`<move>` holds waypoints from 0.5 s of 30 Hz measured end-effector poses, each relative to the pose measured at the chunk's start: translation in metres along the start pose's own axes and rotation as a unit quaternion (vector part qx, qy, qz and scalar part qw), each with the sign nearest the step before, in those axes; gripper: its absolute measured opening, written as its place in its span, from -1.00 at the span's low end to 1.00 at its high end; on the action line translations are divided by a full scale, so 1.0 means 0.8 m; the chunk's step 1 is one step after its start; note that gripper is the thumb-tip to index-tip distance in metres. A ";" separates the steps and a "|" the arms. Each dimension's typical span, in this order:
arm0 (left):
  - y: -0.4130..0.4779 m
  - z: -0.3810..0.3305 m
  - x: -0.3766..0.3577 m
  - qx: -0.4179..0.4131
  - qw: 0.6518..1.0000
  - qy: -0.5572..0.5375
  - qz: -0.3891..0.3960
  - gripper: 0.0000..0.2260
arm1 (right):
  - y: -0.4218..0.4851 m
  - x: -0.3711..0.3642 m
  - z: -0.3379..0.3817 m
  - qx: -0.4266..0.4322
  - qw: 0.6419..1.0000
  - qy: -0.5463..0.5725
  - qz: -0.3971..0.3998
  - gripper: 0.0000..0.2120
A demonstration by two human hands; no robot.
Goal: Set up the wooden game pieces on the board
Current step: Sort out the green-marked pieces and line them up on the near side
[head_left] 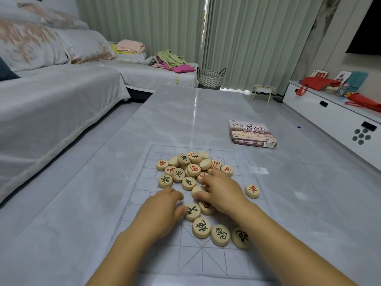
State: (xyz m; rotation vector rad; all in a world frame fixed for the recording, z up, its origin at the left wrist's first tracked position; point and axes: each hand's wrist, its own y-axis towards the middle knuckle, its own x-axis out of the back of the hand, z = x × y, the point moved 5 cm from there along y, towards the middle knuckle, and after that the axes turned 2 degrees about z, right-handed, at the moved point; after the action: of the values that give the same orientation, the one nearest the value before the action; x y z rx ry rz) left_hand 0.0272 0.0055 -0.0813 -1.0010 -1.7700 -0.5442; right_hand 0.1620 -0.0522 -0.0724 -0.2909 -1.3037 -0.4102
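A clear plastic board sheet (160, 205) with printed grid lines lies on the grey table. Several round wooden pieces with red or black characters sit heaped on its far half (192, 167). Three black-marked pieces (220, 235) lie in a row near my wrists, and one red-marked piece (252, 191) sits alone at the right. My left hand (165, 211) rests palm down, its thumb touching a black-marked piece (192, 212). My right hand (221, 191) pinches a blank-faced piece (196, 190) between thumb and fingers and covers other pieces.
The purple game box (252, 134) lies on the table (185, 112) at the far right. A grey sofa (51, 100) runs along the left. A wicker basket (210, 77) and a small stool (263, 90) stand beyond the table, a white cabinet (329, 112) at the right.
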 end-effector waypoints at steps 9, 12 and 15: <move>-0.003 -0.005 -0.002 -0.036 0.997 0.068 0.023 -0.72 | -0.004 0.024 -0.016 -0.027 0.985 0.165 -0.033 -0.76; -0.003 -0.007 -0.003 -0.042 0.996 0.079 0.014 -0.73 | -0.042 0.040 -0.074 -0.093 0.925 0.357 -0.093 -0.77; -0.002 -0.009 -0.004 -0.040 0.996 0.082 0.003 -0.73 | -0.084 0.030 -0.109 -0.109 0.910 0.384 -0.112 -0.81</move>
State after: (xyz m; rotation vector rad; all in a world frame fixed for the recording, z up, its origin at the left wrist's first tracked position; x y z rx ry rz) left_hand 0.0303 -0.0022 -0.0813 -0.9880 -1.6094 -0.6780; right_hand 0.2124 -0.1534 -0.0720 -0.1366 -0.5116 -0.7782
